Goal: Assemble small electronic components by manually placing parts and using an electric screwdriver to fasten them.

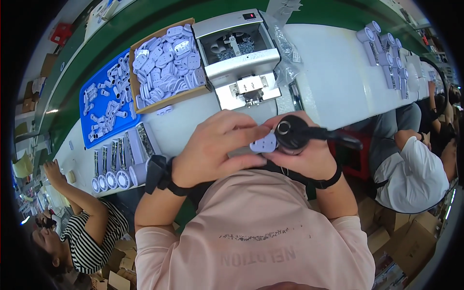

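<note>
My left hand (220,147) pinches a small lavender plastic plate (264,143) with dark holes, close in front of my chest. My right hand (309,162) is closed round a black electric screwdriver (292,131), seen from its top end with a hanging ring; its thick cable runs off to the right. The two hands almost meet, and the screwdriver stands right beside the plate. Its tip and whatever lies under it are hidden. Just beyond my hands is a silver screw feeder (241,67) with loose screws in its window.
Left of the feeder stand a cardboard box (138,96) of lavender plates and a blue tray (87,130) of small lavender parts. Lavender housings (123,166) line the near left edge; more housings (386,60) stand far right. A clear plastic bag (289,50) touches the feeder. People sit on both sides.
</note>
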### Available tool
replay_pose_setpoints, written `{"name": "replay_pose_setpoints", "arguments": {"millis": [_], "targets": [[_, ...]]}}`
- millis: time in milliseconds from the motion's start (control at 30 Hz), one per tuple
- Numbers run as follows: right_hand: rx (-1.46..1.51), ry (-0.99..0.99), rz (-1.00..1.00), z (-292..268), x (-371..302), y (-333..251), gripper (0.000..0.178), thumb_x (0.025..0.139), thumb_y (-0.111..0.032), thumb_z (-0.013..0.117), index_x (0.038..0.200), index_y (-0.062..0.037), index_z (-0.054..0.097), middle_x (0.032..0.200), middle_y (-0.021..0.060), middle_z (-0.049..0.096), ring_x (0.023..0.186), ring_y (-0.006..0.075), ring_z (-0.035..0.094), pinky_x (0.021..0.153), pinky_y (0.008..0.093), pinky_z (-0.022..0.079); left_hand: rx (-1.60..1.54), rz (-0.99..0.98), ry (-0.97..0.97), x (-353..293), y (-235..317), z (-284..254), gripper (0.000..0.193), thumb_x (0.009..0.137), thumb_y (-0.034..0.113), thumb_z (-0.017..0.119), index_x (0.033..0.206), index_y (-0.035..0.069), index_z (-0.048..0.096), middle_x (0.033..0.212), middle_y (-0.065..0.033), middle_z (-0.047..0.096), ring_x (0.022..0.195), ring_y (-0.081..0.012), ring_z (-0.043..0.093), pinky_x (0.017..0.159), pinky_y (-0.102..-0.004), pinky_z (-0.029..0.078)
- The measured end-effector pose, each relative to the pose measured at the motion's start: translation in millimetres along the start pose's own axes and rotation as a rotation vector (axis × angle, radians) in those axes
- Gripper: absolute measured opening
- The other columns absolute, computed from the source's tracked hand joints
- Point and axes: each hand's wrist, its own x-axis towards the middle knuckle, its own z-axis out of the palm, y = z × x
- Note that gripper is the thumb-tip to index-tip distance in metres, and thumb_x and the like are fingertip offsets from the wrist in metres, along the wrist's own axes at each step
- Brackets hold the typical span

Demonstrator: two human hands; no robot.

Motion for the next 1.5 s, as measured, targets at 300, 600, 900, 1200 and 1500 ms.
{"name": "replay_pose_setpoints", "arguments": {"millis": [300,600,900,1200,1500], "targets": [[0.341,0.036,0.149,-31.2,2.5,-9.1,0.053,0.075,0.003,0.082,0.122,0.0001,0.056,0.100,0.0119,0.068,0.076,0.0184,0.068,0.071,0.0303,0.055,0.161,0.148,0.109,-7.9,-5.8,11.5,0.037,0.079,0.017,0.086,0.113,0.007,0.073,0.106,-0.0107,0.070,0.087,-0.0306,0.068,0.073,-0.0393,0.056],[0.447,0.083,-0.617,-10.2,74.5,-55.3,0.044,0.083,0.008,0.074,0.118,-0.0042,0.050,0.083,0.0107,0.061,0.065,0.0211,0.062,0.059,0.0343,0.054,0.146,0.117,0.224,-25.6,-2.3,18.4,0.038,0.081,0.013,0.084,0.115,0.004,0.070,0.109,-0.0128,0.071,0.090,-0.0315,0.069,0.075,-0.0394,0.057],[0.057,0.099,-0.631,28.8,93.5,-22.3,0.047,0.082,0.016,0.072,0.118,-0.0037,0.049,0.080,0.0105,0.065,0.066,0.0178,0.064,0.060,0.0304,0.054,0.059,0.100,0.360,-34.7,-11.4,25.2,0.033,0.080,0.015,0.084,0.110,0.006,0.071,0.105,-0.0088,0.071,0.088,-0.0295,0.068,0.074,-0.0392,0.056],[0.279,0.136,-0.435,23.6,87.4,-35.4,0.039,0.085,0.012,0.071,0.116,-0.0024,0.051,0.080,0.0084,0.064,0.065,0.0170,0.063,0.060,0.0307,0.054,0.035,0.107,0.338,-38.7,-14.5,24.2,0.038,0.081,0.007,0.083,0.116,0.004,0.069,0.109,-0.0137,0.072,0.093,-0.0308,0.070,0.078,-0.0386,0.057],[0.209,0.194,-0.340,33.1,98.5,-34.6,0.037,0.085,0.012,0.071,0.114,-0.0034,0.053,0.081,0.0082,0.063,0.064,0.0181,0.062,0.060,0.0320,0.053,-0.043,0.034,0.421,-34.3,-7.1,27.8,0.033,0.080,0.009,0.084,0.110,0.004,0.070,0.105,-0.0117,0.072,0.090,-0.0321,0.070,0.076,-0.0397,0.057]]}}
